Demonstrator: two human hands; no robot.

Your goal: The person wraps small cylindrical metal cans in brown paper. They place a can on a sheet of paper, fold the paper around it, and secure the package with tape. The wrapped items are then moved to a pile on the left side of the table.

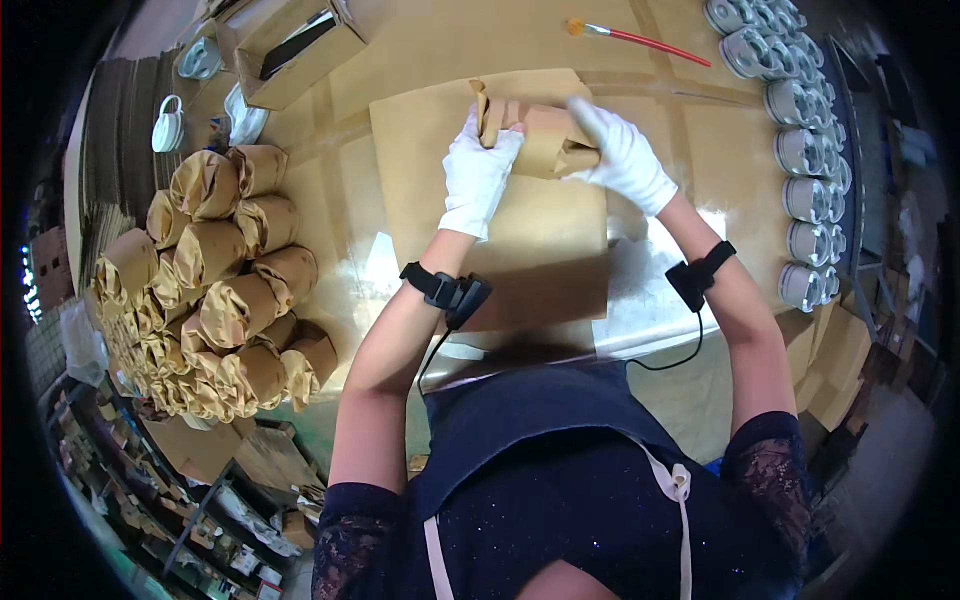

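Note:
A short cylinder-shaped bundle wrapped in brown paper [541, 142] lies on its side between my white-gloved hands, over a stack of brown paper sheets [480, 225]. My left hand [477, 172] is closed around its left end, where a flap of paper stands up. At the right end, my right hand [625, 160] is closed against the folded paper, its upper fingers slightly blurred. What lies inside the wrapping is hidden.
Many paper-wrapped bundles [240, 310] are piled at the left. Bare metal pistons [800, 150] stand in rows along the right edge. A red-handled brush [650, 43] lies at the back, and an open cardboard box [300, 60] stands back left.

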